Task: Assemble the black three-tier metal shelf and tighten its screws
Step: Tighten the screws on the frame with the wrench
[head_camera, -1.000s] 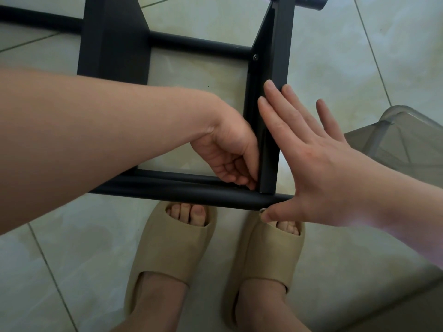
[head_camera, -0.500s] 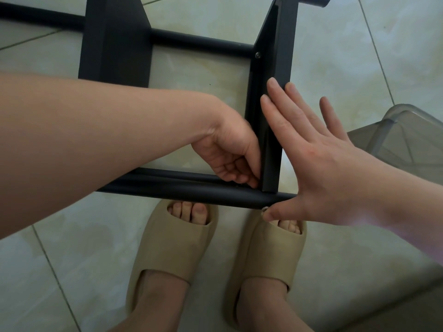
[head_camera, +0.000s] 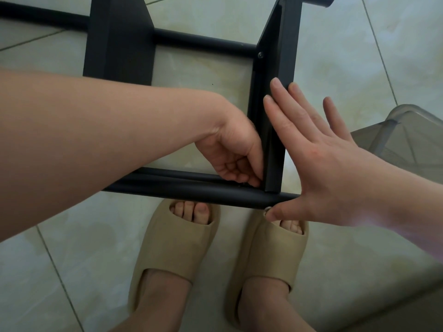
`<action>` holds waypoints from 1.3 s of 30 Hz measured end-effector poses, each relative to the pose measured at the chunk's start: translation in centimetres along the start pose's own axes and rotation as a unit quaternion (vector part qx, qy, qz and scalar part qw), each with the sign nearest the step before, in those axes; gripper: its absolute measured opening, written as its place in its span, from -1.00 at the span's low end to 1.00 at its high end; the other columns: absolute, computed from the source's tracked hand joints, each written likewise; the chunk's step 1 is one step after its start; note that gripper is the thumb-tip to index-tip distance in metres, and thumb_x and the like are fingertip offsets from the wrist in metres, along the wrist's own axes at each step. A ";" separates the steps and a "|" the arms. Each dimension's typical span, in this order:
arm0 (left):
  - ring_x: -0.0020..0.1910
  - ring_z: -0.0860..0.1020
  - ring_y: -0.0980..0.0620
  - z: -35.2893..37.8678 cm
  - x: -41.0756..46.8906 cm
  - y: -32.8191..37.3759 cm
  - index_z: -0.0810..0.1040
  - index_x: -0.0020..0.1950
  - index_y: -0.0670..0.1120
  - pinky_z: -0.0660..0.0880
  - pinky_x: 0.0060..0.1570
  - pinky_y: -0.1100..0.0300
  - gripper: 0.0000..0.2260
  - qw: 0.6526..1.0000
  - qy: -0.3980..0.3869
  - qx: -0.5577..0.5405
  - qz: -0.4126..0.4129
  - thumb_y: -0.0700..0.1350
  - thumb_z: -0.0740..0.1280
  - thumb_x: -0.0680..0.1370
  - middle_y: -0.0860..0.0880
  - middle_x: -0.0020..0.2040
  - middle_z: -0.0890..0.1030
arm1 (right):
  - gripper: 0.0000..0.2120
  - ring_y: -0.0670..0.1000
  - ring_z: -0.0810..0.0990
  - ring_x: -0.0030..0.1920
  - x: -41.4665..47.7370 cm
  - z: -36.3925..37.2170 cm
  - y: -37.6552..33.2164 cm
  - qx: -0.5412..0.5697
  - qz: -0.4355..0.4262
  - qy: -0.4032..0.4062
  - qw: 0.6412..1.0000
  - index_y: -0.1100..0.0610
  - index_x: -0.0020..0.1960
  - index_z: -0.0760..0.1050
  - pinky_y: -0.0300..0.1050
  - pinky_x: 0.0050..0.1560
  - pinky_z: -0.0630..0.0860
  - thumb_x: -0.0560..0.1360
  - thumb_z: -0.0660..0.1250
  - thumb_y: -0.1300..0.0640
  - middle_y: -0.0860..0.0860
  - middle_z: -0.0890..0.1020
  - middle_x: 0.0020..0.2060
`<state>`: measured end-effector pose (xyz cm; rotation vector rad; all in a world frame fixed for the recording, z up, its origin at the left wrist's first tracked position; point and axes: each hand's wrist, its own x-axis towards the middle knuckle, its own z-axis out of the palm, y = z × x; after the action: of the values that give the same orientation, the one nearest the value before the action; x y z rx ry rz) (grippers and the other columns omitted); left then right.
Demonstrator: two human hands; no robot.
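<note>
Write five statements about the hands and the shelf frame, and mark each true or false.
1. The right hand lies flat, fingers straight, against the upright black panel. True.
2. The left hand holds a screwdriver. False: no tool shows; its fingers curl at the inner corner where the panel meets the near tube.
3. The right thumb rests against a silver screw at the near tube. True.
4. The person is barefoot. False: both feet wear beige slippers.
5. The frame lies on a wooden table. False: it lies on a tiled floor.
</note>
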<state>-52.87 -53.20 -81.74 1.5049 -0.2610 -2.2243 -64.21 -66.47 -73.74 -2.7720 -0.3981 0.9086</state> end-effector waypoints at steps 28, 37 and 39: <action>-0.34 0.51 0.12 0.1 0.0 -0.1 0.61 -0.12 -0.14 0.45 -0.26 0.33 -0.87 1.000 0.000 -0.008 0.014 -0.28 0.31 0.57 -0.01 -0.32 0.61 | 0.31 -0.06 -0.44 0.57 0.0 0.2 0.1 0.016 -0.006 0.016 1.000 0.08 0.63 -0.37 0.25 0.57 -0.26 0.20 0.21 -0.54 -0.09 -0.42 0.58; -0.29 0.53 0.10 0.0 -0.4 0.1 0.65 -0.14 -0.15 0.48 -0.20 0.30 -0.86 1.000 -0.012 -0.009 0.010 -0.30 0.32 0.54 -0.05 -0.25 0.64 | 0.33 -0.07 -0.46 0.56 -0.1 0.0 0.0 0.023 -0.004 0.008 1.000 0.06 0.62 -0.39 0.26 0.57 -0.27 0.20 0.27 -0.53 -0.10 -0.44 0.57; -0.28 0.55 0.10 -0.1 -0.5 0.1 0.68 -0.18 -0.14 0.49 -0.19 0.30 -0.83 1.000 -0.015 -0.014 0.015 -0.31 0.33 0.52 -0.06 -0.23 0.65 | 0.34 -0.08 -0.47 0.55 -0.1 0.1 0.0 0.024 -0.004 0.007 1.000 0.06 0.62 -0.39 0.25 0.57 -0.28 0.21 0.31 -0.51 -0.10 -0.44 0.57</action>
<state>-52.59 -53.04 -81.38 1.4444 -0.2597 -2.2193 -64.30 -66.48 -73.74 -2.7297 -0.3781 0.8848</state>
